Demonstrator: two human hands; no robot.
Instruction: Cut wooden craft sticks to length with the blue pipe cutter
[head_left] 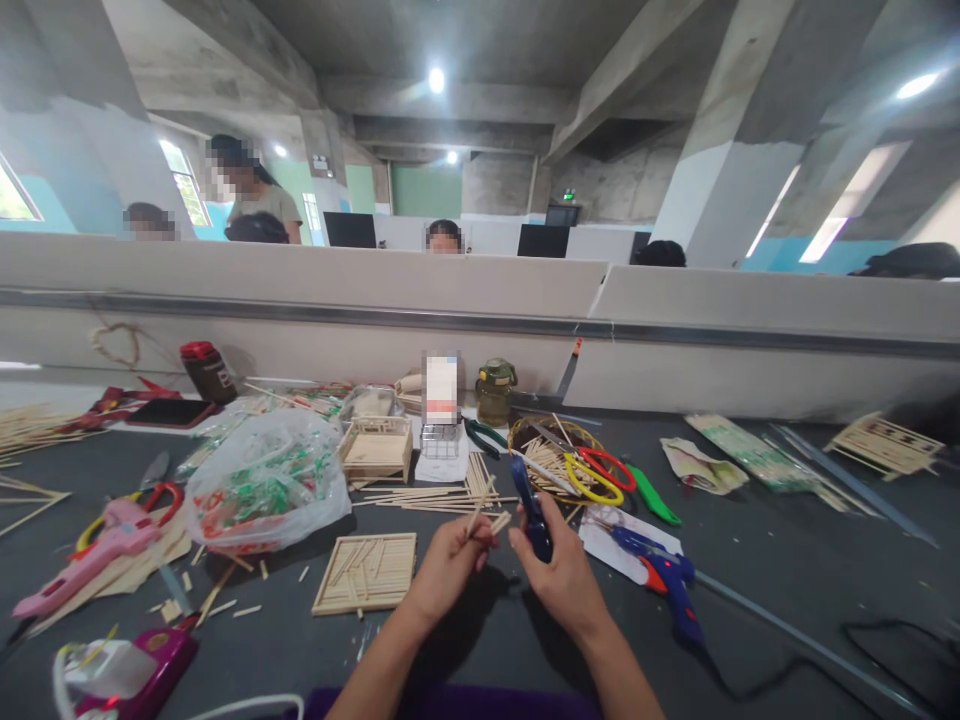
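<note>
Thin wooden sticks (pixel 481 514) are pinched in my left hand (pixel 448 562), at the middle of the table's near side. Just right of it, my right hand (pixel 555 560) grips a dark blue hand tool (pixel 533 512), whose upper end points up and touches or nears the sticks' right side. A square panel of sticks (pixel 366 573) lies left of my left hand, with short loose pieces on it. Behind my hands are a pile of sticks (pixel 420 496) and a basket of short sticks (pixel 551 460) with red and yellow scissors (pixel 600 474).
A plastic bag (pixel 270 480), pink glue gun (pixel 112 550) and power strip (pixel 154 665) occupy the left. On the right lies a blue glue gun (pixel 664 575) with its cord. A small wooden tray (pixel 377 450) and green-lidded bottle (pixel 495 392) stand behind. People sit beyond the partition (pixel 300 275).
</note>
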